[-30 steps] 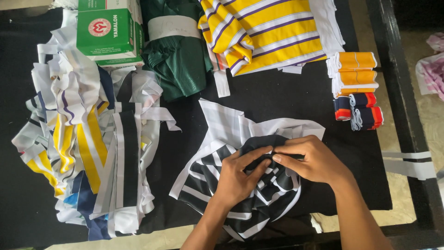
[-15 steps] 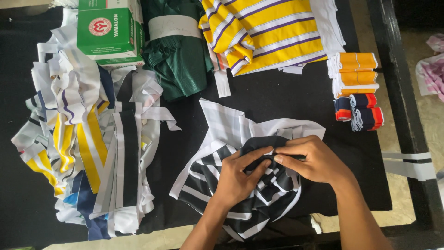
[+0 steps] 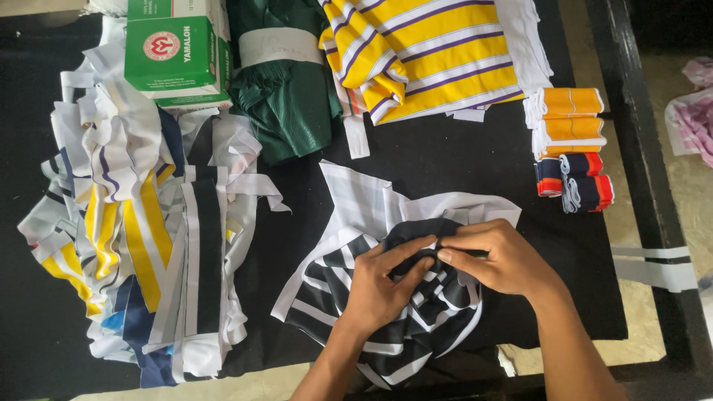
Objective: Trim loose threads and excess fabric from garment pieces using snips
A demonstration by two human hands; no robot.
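A navy and white striped fabric piece [image 3: 334, 293] lies bunched on the black table [image 3: 460, 160], near its front edge. My left hand [image 3: 382, 286] rests on it with the fingers pinching a dark fold at its top. My right hand [image 3: 501, 256] meets it from the right, fingertips closed on the same fold. A white fabric layer [image 3: 371, 197] spreads out under and behind the striped piece.
A heap of white, yellow and navy striped strips [image 3: 141, 238] covers the left side. At the back stand a green box [image 3: 174, 52], a green folded fabric bundle [image 3: 286, 89] and yellow striped fabric [image 3: 431, 56]. Orange and navy folded rib pieces [image 3: 572, 141] sit at right.
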